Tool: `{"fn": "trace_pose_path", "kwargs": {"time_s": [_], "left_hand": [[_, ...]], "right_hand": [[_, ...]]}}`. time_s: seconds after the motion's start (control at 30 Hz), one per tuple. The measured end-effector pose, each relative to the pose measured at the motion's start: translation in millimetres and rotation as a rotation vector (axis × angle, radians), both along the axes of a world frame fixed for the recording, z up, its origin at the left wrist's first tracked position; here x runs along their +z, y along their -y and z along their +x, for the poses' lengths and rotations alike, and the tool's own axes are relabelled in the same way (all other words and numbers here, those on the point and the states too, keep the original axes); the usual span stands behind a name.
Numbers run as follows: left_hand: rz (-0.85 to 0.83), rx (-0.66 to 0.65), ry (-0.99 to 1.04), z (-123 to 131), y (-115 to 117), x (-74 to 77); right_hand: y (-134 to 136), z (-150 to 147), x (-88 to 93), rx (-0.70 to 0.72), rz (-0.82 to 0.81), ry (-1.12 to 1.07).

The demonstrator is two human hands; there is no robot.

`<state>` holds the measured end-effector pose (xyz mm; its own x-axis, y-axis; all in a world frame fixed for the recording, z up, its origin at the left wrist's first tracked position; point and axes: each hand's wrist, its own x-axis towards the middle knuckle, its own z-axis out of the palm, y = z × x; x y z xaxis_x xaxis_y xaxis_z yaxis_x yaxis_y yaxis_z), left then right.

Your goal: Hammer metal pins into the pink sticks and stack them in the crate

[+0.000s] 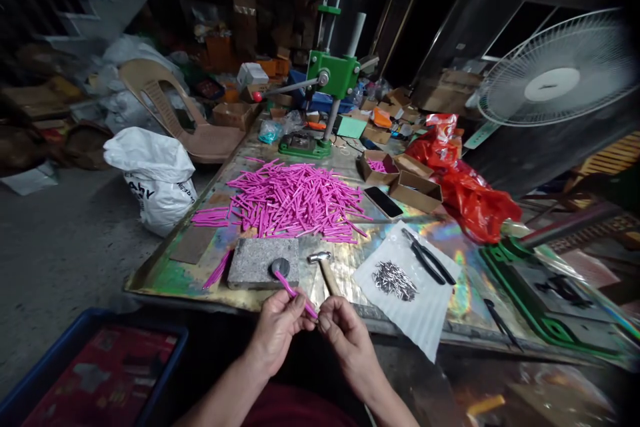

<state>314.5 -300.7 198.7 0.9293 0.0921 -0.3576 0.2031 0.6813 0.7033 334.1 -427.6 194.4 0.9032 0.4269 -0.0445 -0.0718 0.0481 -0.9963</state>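
My left hand (277, 328) pinches a thin pink stick (286, 283) near its lower end; the upper end reaches over a dark round piece (281, 267) on a grey stone block (250, 261). Close beside the stick's lower tip, my right hand (346, 339) has its thumb and fingers pressed together; anything between them is too small to name. A small hammer (326, 272) lies just behind my hands. Beyond the block spreads a large heap of pink sticks (300, 200). To the right, small metal pins (395, 280) rest on a white foam sheet (430, 317) with black-handled pliers (429, 257).
A green hand press (333, 73) stands at the table's far end. Cardboard boxes (417, 192), a phone (383, 202) and red plastic bags (470, 207) sit back right, near a fan (555, 77). A white sack (155, 180) and blue tray (183, 340) are left.
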Motion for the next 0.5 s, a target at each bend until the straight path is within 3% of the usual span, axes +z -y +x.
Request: {"fn": "trace_pose_path", "kwargs": {"time_s": [0.5], "left_hand": [[0.121, 0.028, 0.056, -2.0, 4.8, -8.0]], "right_hand": [[-5.7, -2.4, -9.3, -0.087, 0.129, -0.119]]}}
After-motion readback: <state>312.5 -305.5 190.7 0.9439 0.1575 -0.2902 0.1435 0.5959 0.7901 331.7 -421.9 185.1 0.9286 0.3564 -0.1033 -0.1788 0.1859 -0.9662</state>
